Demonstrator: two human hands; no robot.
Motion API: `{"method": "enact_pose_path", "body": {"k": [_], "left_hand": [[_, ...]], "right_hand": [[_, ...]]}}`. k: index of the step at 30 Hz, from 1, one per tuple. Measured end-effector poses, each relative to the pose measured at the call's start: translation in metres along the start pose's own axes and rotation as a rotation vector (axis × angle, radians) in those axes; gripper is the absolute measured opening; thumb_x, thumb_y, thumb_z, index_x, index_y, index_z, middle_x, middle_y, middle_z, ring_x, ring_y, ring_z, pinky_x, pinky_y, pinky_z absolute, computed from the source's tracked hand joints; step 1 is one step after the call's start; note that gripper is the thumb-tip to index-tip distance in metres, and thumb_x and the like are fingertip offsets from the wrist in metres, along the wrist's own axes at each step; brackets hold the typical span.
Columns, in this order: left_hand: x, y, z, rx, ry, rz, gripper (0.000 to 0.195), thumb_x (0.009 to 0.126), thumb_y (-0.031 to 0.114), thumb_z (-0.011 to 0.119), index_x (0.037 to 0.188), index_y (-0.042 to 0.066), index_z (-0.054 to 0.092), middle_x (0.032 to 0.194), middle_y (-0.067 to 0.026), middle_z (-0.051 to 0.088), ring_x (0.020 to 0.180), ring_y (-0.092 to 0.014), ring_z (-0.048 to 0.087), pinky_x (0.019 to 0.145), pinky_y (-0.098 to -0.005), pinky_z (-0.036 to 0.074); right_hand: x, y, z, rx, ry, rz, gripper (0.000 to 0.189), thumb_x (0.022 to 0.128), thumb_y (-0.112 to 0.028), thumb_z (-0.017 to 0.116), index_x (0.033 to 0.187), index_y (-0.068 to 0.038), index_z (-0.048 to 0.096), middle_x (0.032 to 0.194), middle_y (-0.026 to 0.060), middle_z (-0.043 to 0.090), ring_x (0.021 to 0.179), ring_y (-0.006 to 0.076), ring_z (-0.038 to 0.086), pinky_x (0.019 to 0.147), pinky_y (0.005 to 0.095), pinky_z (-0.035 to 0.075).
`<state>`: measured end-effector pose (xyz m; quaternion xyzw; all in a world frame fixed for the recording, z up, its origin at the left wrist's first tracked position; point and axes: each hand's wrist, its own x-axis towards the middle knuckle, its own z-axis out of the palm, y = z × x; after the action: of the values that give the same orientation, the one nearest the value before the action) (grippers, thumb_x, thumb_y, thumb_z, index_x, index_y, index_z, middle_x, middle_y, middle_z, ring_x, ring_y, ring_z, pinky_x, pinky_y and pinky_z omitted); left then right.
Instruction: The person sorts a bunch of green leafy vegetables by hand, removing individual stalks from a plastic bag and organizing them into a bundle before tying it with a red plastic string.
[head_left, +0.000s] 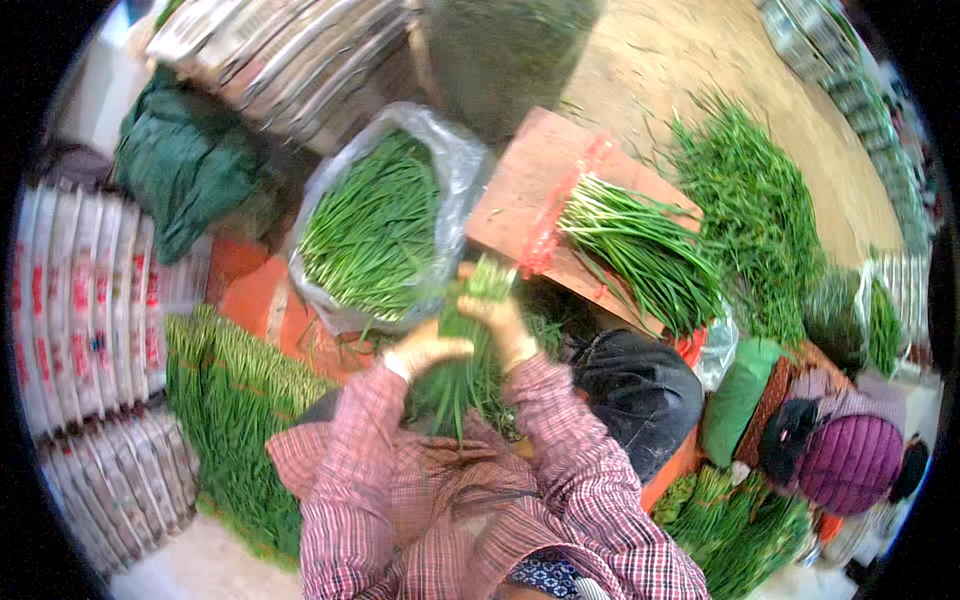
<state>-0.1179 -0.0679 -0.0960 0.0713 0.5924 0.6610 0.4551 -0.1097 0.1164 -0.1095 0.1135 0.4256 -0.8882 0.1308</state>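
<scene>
A bunch of green chives (459, 319) is between my hands, its pale cut ends up and its leaves hanging towards my lap. My right hand (499, 322) grips it just below the pale ends. Lower on the leaves, my left hand (429, 349) holds the bunch with its thumb across it; its other fingers are partly hidden. Both hands are somewhat blurred. Just beyond them stands a clear plastic bag (466, 161) full of chives (375, 225). To its right, a loose pile of chives (637, 247) lies on a wooden board (517, 180) beside red ties (555, 217).
Tied chive bundles (240, 412) are stacked at my left, with more bundles (735, 525) at lower right. Loose leaves (757, 217) heap beyond the board. Stacked white crates (90, 300) line the left side. Another person (847, 457) is at the right, near a green sack (739, 397).
</scene>
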Motion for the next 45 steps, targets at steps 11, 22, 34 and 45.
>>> {"method": "enact_pose_path", "body": {"k": [11,22,34,45], "left_hand": [[0.128,-0.116,0.047,-0.239,0.046,-0.421,0.067,0.087,0.038,0.083,0.138,0.000,0.060,0.127,-0.0132,0.069,0.110,-0.025,0.068,0.098,-0.0392,0.054],[0.048,-0.114,0.084,-0.356,0.178,-0.267,0.064,0.089,0.027,0.081,0.140,0.000,0.054,0.125,-0.0114,0.068,0.112,-0.024,0.066,0.097,-0.0386,0.054],[-0.061,-0.027,0.120,-0.546,0.218,0.179,0.072,0.078,0.031,0.085,0.137,0.002,0.057,0.122,-0.0098,0.069,0.110,-0.025,0.068,0.097,-0.0397,0.054],[-0.061,-0.046,0.105,-0.797,0.230,0.310,0.073,0.084,0.026,0.082,0.147,0.004,0.051,0.133,-0.0107,0.066,0.122,-0.029,0.064,0.106,-0.0438,0.053]], "right_hand": [[-0.027,0.021,-0.174,0.420,0.333,0.536,0.053,0.083,-0.046,0.086,0.118,-0.009,0.073,0.111,0.0077,0.075,0.099,0.0195,0.070,0.092,0.0370,0.055],[-0.042,0.034,-0.109,-0.178,0.100,0.232,0.051,0.083,-0.021,0.084,0.129,-0.006,0.066,0.121,0.0037,0.071,0.109,0.0166,0.064,0.103,0.0342,0.048],[-0.034,-0.072,0.049,-0.024,-0.096,0.117,0.035,0.086,-0.017,0.079,0.118,-0.006,0.068,0.101,0.0012,0.071,0.089,0.0146,0.066,0.083,0.0310,0.053],[-0.078,-0.037,0.030,-0.060,-0.239,0.179,0.071,0.099,-0.041,0.068,0.154,-0.003,0.043,0.143,0.0100,0.058,0.127,0.0206,0.058,0.109,0.0364,0.046]]}}
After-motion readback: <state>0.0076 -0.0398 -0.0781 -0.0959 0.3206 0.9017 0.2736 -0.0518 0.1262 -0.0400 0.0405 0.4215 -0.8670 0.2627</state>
